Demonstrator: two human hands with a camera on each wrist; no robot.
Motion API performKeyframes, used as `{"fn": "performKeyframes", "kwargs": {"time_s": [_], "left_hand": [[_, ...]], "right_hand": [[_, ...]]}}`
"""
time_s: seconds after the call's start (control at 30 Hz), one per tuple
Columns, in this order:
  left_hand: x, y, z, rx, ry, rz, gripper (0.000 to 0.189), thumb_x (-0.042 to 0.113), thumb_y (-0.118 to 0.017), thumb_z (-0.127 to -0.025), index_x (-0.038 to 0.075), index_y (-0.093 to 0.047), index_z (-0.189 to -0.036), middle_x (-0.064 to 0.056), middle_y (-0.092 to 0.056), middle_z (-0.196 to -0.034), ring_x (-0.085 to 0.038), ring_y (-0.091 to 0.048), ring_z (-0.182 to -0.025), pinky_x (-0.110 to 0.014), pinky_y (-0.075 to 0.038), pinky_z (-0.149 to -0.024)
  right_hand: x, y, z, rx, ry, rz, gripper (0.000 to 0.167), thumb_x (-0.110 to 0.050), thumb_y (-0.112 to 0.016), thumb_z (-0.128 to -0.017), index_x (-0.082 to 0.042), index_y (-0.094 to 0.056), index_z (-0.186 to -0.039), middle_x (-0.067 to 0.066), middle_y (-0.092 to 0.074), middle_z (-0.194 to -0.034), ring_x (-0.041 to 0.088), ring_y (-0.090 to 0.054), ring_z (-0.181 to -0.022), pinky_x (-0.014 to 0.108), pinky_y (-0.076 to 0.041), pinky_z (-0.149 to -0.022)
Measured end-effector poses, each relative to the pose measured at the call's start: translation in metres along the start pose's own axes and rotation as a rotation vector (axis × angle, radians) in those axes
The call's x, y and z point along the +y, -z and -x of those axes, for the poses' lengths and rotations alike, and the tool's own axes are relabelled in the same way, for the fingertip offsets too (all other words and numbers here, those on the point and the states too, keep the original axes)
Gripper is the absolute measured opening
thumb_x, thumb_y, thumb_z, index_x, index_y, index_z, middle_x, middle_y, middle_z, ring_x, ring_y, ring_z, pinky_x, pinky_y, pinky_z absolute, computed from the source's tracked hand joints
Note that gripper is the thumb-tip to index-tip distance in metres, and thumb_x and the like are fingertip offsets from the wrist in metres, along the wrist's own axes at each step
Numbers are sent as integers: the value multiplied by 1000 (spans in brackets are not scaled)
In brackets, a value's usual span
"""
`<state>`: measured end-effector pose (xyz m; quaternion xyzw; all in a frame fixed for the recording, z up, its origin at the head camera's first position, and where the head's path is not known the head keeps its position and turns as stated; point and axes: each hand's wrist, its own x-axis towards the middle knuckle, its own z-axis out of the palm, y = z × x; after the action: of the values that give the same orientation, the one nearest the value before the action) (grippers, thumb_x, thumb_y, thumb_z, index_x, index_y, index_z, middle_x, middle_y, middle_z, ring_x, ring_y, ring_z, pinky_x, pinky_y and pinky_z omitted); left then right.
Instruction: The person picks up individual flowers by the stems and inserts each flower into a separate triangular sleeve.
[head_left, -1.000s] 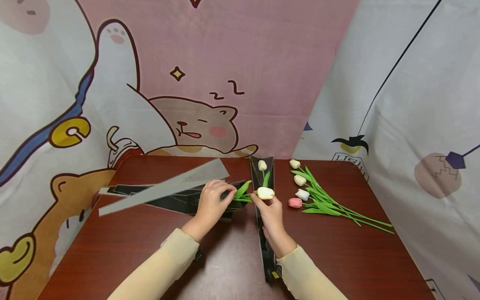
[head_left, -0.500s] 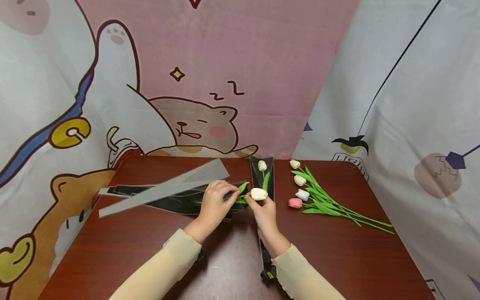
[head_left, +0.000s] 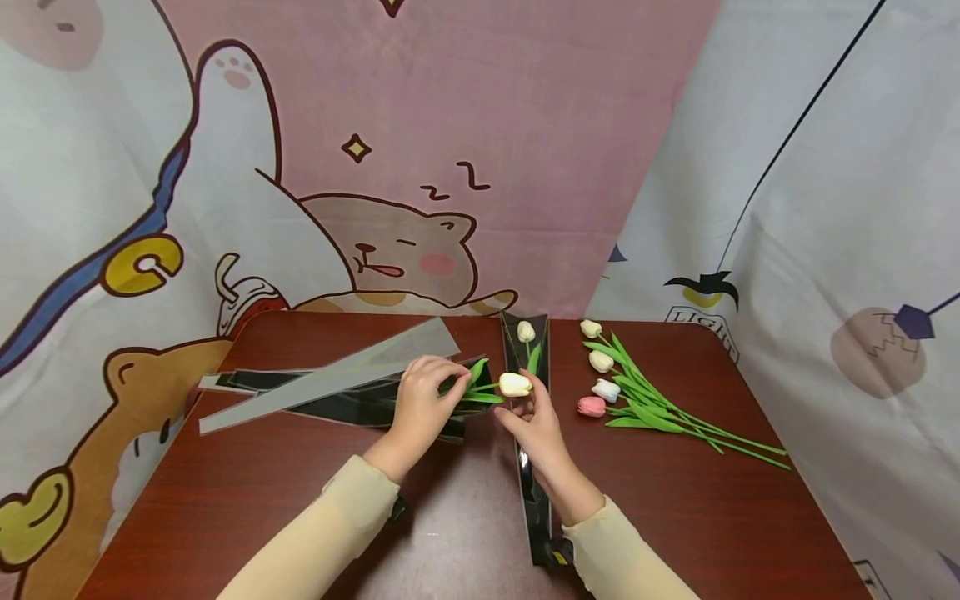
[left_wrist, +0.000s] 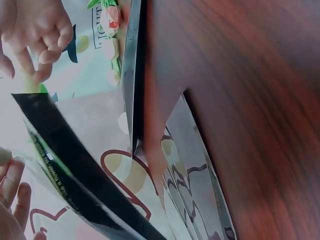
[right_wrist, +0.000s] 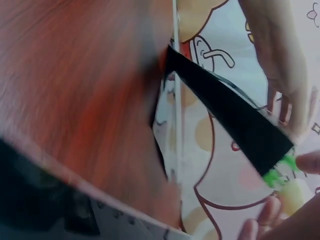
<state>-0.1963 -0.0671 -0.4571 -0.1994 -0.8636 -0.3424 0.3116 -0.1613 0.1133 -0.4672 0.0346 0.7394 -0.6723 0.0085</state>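
My left hand (head_left: pixel 423 396) pinches the edge of a black-and-clear flower sleeve (left_wrist: pixel 85 155), which is raised off the table at a tilt. Green leaves (head_left: pixel 480 397) and the cream bloom of an artificial tulip (head_left: pixel 514 384) stick out of its wide mouth; most of the stem is hidden inside. My right hand (head_left: pixel 540 425) is at the bloom, the index finger touching its outer side and the thumb apart below it. In the right wrist view the bloom (right_wrist: pixel 294 196) sits among the right fingers, close to the sleeve's mouth.
Another black sleeve (head_left: pixel 536 517) with a white tulip (head_left: pixel 527 332) in it lies behind my right hand. Several loose tulips (head_left: pixel 645 408), white and pink, lie on the right. Flat grey and black sleeves (head_left: pixel 300 396) overlap on the left of the brown table (head_left: pixel 675 517).
The right thumb and finger pinched the stem just below the bloom before; now the index finger is on the bloom and the thumb is away. The tulip has shifted left, towards the sleeve.
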Motion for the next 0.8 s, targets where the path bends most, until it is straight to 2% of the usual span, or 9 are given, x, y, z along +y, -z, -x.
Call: {"fn": "performKeyframes", "kwargs": {"time_s": [0.17, 0.27, 0.4, 0.6, 0.8], "left_hand": [[-2, 1, 0, -8, 14, 2, 6, 21, -73, -83, 17, -74, -88, 4, -72, -87, -16, -60, -91, -37, -45, -90], [-2, 1, 0, -14, 16, -1, 7, 22, -72, -84, 17, -74, -88, 4, -72, -88, -16, -60, -91, -37, -45, -90], [-3, 1, 0, -10, 9, -7, 6, 22, -72, -84, 17, -74, -87, 4, -72, -87, -16, -60, -91, -36, -45, -90], [-2, 1, 1, -11, 7, 5, 5, 21, -74, -83, 17, -74, -87, 4, -72, -86, -16, -60, -91, -36, -45, -89], [-2, -1, 2, -23, -14, 19, 6, 20, -74, -83, 16, -74, -86, 4, -72, -86, -17, -60, -90, -37, -45, -91]], "right_hand": [[-4, 14, 11, -89, -19, 113, 82, -8, -66, -83, -10, -18, -149, 24, -44, -131, 30, -56, -103, 32, -47, -80], [-3, 19, 17, -117, 35, 167, 83, -6, -66, -82, -6, -16, -149, 26, -42, -136, 37, -55, -112, 46, -47, -89], [-1, 24, 24, -124, 106, 214, 83, -5, -67, -81, -3, -18, -148, 27, -39, -139, 40, -52, -118, 57, -39, -97], [-2, 24, 27, -140, 159, 241, 80, -4, -66, -82, -1, -22, -148, 24, -31, -145, 39, -44, -126, 57, -37, -99], [-11, 17, 31, -145, 252, 281, 80, -2, -66, -81, -3, -23, -149, 20, -31, -147, 37, -39, -128, 57, -36, -100]]}}
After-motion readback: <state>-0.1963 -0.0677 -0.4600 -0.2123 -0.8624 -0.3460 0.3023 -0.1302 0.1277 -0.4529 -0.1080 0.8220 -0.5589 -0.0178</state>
